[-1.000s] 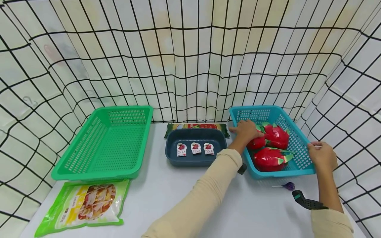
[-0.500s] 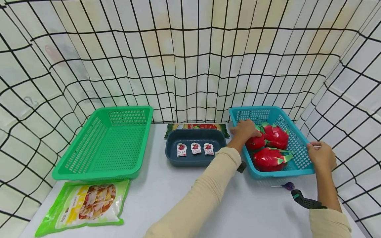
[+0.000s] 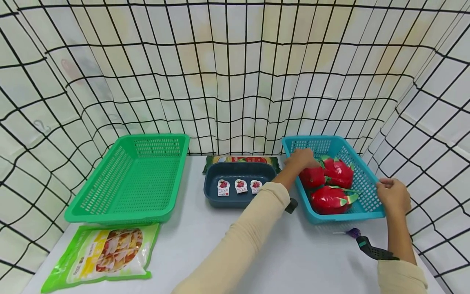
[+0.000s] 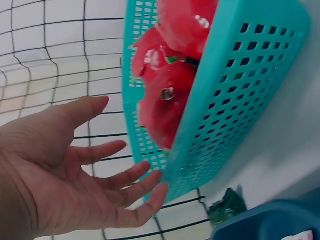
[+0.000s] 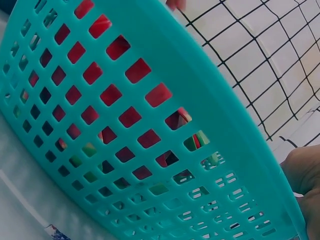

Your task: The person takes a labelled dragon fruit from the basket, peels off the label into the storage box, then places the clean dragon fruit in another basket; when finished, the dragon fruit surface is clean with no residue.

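Observation:
Three glossy red dragon fruits (image 3: pixel 331 200) with green-tipped scales lie in the blue basket (image 3: pixel 315 217) on the right of the table. My left hand (image 3: pixel 302 158) is over the basket's left rim, beside the nearest-left dragon fruit (image 3: pixel 312 177). In the left wrist view, the left hand (image 4: pixel 87 175) has its fingers spread and loosely bent, with nothing in them. At the basket's right rim, my right hand (image 3: pixel 395 196) grips the edge. The right wrist view shows only part of that right hand (image 5: pixel 305 175) against the rim; its fingertips are hidden.
A green basket (image 3: pixel 172 171) stands at the left, with a green food bag (image 3: pixel 110 251) before it. A dark blue tray (image 3: pixel 240 201) holds three fruit-picture labels (image 3: pixel 240 185). Behind it lies a long packet (image 3: pixel 238 159). A purple lollipop (image 3: pixel 353 232) lies before the blue basket. Black-grid netting surrounds the table.
My left hand has drawn slightly up and left from the left dragon fruit, whose top shows more now. The right hand stays at the basket's rim. The head view has tilted slightly.

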`<action>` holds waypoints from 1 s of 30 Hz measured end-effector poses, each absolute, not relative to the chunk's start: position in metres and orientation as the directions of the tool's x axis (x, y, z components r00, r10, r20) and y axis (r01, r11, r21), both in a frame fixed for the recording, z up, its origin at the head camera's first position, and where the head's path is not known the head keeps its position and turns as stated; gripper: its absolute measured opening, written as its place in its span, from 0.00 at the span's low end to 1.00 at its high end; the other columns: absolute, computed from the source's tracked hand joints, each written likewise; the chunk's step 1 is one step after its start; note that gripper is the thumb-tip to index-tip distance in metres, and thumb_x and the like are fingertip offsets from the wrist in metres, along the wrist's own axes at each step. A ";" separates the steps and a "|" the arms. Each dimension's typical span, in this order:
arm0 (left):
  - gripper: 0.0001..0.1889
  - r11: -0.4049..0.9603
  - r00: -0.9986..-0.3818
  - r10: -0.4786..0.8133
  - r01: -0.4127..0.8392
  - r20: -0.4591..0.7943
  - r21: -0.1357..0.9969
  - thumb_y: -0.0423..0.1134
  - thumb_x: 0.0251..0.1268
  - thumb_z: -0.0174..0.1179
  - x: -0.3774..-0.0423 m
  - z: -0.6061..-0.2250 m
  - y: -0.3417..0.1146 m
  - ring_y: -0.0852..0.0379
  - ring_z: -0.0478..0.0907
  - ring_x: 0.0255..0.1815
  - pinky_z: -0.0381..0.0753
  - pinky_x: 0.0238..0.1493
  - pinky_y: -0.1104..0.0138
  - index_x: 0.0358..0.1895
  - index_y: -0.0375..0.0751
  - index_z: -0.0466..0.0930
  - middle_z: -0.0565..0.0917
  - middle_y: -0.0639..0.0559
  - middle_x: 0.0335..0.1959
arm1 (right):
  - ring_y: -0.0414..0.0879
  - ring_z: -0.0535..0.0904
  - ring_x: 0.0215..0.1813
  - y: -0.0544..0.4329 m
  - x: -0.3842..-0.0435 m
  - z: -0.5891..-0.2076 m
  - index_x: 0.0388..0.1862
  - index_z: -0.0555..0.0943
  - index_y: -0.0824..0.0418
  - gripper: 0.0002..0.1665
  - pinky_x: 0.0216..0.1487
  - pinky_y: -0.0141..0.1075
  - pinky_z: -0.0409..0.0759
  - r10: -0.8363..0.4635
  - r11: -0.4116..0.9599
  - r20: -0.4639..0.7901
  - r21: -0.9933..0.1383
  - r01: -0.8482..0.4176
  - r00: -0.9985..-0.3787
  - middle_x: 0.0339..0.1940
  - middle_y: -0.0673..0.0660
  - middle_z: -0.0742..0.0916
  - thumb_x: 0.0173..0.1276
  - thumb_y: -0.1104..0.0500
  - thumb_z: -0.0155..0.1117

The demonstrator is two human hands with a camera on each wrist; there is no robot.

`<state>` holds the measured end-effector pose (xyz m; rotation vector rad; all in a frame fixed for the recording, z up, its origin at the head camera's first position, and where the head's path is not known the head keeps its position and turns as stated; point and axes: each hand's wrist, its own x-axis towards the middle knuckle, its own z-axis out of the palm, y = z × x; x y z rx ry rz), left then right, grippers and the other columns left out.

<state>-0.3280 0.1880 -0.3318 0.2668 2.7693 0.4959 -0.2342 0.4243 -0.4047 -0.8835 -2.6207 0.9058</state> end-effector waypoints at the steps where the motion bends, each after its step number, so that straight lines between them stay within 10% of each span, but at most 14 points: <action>1: 0.32 0.917 -0.926 0.268 0.161 -0.266 0.364 0.59 0.64 0.59 -0.329 -0.331 0.187 0.55 0.65 0.69 0.74 0.64 0.56 0.71 0.60 0.66 0.69 0.56 0.69 | 0.63 0.75 0.51 0.424 -0.235 -0.405 0.64 0.72 0.68 0.26 0.33 0.42 0.62 0.611 0.625 0.022 -0.628 0.465 -0.791 0.58 0.71 0.79 0.76 0.52 0.45; 30: 0.24 0.695 -0.760 0.649 0.598 0.008 0.398 0.57 0.63 0.62 -0.235 -0.302 0.115 0.65 0.73 0.49 0.77 0.32 0.78 0.59 0.52 0.74 0.79 0.58 0.51 | 0.67 0.76 0.43 0.434 -0.227 -0.413 0.48 0.78 0.76 0.28 0.34 0.47 0.62 0.649 0.701 0.410 -0.650 0.294 -0.641 0.45 0.76 0.83 0.76 0.50 0.47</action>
